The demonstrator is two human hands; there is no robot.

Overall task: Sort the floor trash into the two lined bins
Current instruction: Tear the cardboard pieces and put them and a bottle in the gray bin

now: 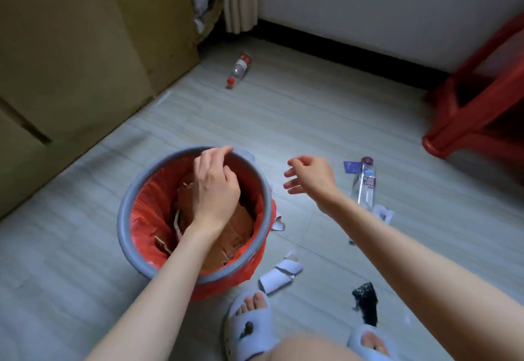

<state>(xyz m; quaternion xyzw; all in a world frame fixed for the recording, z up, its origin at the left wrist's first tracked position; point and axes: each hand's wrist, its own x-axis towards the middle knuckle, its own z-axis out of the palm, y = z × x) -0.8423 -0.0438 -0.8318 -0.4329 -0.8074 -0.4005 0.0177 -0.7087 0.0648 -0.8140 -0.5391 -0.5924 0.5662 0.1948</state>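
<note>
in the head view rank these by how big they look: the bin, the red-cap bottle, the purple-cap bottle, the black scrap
1. bin, by far the largest.
2. purple-cap bottle.
3. black scrap and red-cap bottle look much alike; the red-cap bottle lies farther from the camera, so I won't rank these two.

A single wide-angle view from the person's head looks forward and steeply down at the floor (326,111). It sits close above a bin (133,190) at lower centre, with both forearms entering from the bottom edge and the far wall (382,0) bent across the upper right.
</note>
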